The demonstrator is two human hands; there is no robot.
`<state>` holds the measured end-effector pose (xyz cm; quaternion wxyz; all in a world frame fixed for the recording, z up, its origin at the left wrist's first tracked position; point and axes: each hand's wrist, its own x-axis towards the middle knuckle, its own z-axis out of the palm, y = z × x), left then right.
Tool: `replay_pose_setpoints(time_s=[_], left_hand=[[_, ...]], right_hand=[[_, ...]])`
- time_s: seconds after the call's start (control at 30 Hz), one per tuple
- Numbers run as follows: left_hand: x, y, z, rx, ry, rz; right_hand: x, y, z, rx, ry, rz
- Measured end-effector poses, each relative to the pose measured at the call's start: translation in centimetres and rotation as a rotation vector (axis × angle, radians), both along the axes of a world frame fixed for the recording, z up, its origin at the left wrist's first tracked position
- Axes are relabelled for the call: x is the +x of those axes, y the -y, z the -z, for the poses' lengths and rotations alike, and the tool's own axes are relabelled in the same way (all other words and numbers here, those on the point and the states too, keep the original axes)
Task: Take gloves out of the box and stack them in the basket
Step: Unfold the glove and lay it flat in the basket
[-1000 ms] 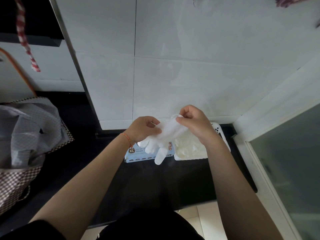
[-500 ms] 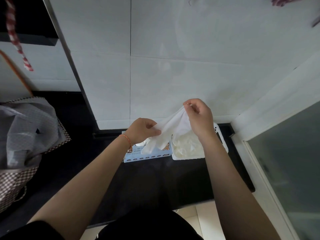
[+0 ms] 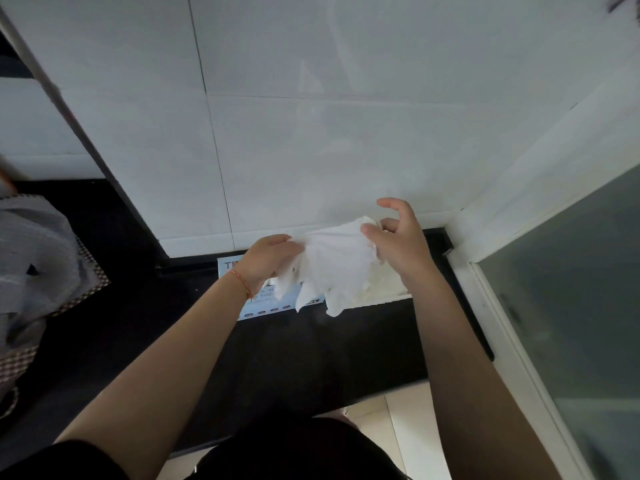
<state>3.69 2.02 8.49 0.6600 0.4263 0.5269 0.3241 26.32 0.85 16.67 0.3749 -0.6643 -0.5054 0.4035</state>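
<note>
Two hands work over one dark worktop [image 3: 311,355], which runs along the foot of a white tiled wall [image 3: 346,133] at twelve o'clock. At nine o'clock a checked bag [image 3: 52,282] holding grey cloth sits on the same surface, well apart from the work. Just beside the wall, at about eleven o'clock of the hands, lies the light blue glove box [image 3: 256,306], and touching its right side is the white basket [image 3: 391,292], partly hidden by the right forearm.

Judging progress: the basket already shows a pale, creamy layer that looks like gloves laid down, so some of the stacking seems done; how many remain in the box cannot be told. The present step reads as spreading one glove flat before it goes down on the pile.

That white glove [image 3: 332,268] hangs in the air between the hands, above the seam where box and basket meet. Its long axis runs roughly from one o'clock down to seven o'clock: the cuff is up at the right hand, the finger stalls point down and slightly left, towards the person.

Left hand [image 3: 270,261] grips the glove's left edge with fingers curled round it. Right hand [image 3: 398,244] pinches the cuff between thumb and a bent finger, while its forefinger stands raised and free of the glove. A thin orange cord [image 3: 242,284] circles the left wrist.
</note>
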Motion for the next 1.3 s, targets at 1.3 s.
replay_pose_setpoints(time_s=[1.3], left_hand=[[18.8, -4.1, 13.9, 0.444, -1.326, 0.588]], right_hand=[[16.5, -7.6, 18.4, 0.049, 1.143, -0.587]])
